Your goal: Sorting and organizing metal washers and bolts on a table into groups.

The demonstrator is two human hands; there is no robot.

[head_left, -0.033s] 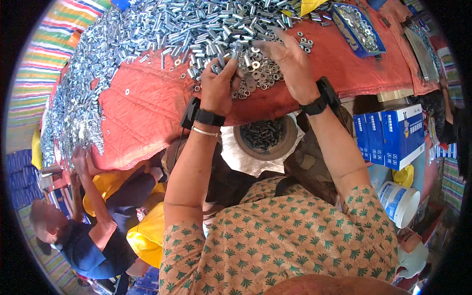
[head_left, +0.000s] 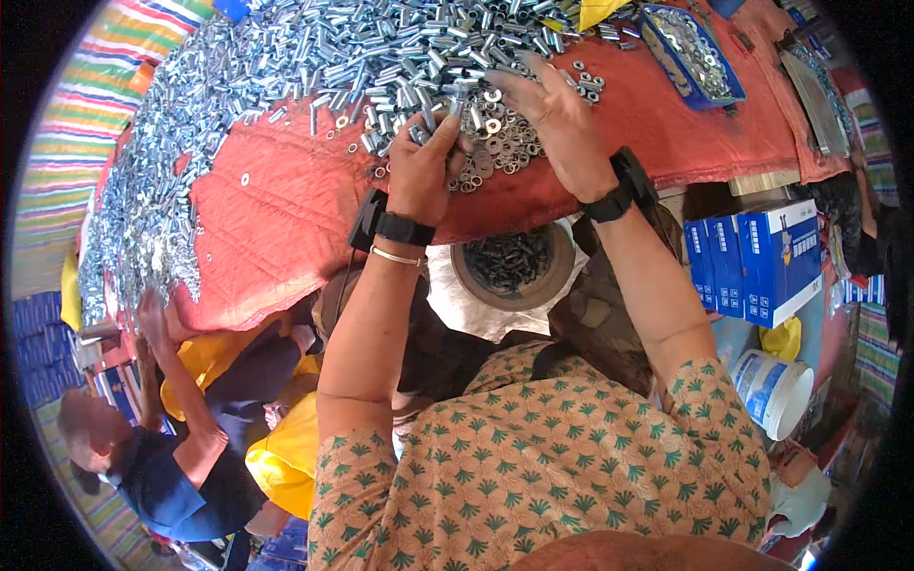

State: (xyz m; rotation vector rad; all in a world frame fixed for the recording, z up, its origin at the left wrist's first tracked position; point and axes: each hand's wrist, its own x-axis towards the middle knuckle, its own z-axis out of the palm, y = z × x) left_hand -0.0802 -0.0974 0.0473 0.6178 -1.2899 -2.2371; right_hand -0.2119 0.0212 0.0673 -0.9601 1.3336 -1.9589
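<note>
My left hand is closed around a few short silvery metal sleeves, their ends standing up past the thumb and fingers. How many it holds is hidden by the palm. To its right, my right hand hovers with fingers spread apart and nothing in them, slightly blurred. Between and below the two hands lies a pile of flat washers on the red cloth. Beyond them spreads a large heap of loose metal sleeves. A few nuts rest beyond my right hand.
A blue tray of washers sits at the far right. Below the table edge stands a round tub holding dark bolts. Blue boxes and a white bucket are at right. Another person works at left, one hand near the heap.
My right hand's fingers have shifted very slightly up and left. My left hand keeps its hold on the sleeves.
</note>
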